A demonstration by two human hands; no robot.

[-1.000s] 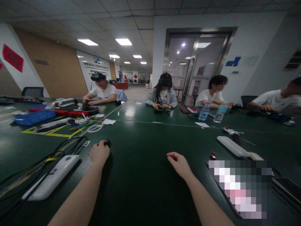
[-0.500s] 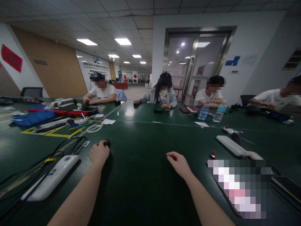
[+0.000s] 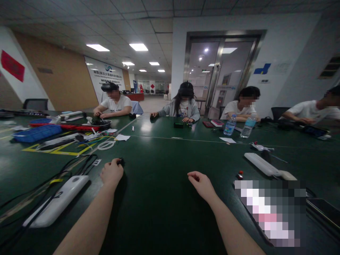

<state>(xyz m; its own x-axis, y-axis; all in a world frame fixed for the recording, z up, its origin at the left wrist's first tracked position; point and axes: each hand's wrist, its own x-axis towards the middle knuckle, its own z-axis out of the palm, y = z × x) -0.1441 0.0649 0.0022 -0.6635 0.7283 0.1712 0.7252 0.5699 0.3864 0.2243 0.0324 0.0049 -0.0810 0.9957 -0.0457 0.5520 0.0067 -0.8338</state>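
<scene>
My left hand (image 3: 112,172) rests on the dark green table (image 3: 159,198) with its fingers curled round a small black object (image 3: 121,161) that sticks out past the knuckles. My right hand (image 3: 202,184) lies on the table to the right, loosely curled into a fist, and nothing shows in it. A white power strip (image 3: 57,202) with black cables lies left of my left arm. A small red and black part (image 3: 240,174) sits on the table just right of my right hand.
A second white power strip (image 3: 262,165) lies at the right, a dark phone (image 3: 322,209) at the near right edge. Two water bottles (image 3: 230,125), a blue tray (image 3: 37,132) and loose cables (image 3: 79,163) lie further off. Several other people sit along the far side.
Both my hands have stayed put. The person at the middle of the far side has stretched one arm out to the left on the table.
</scene>
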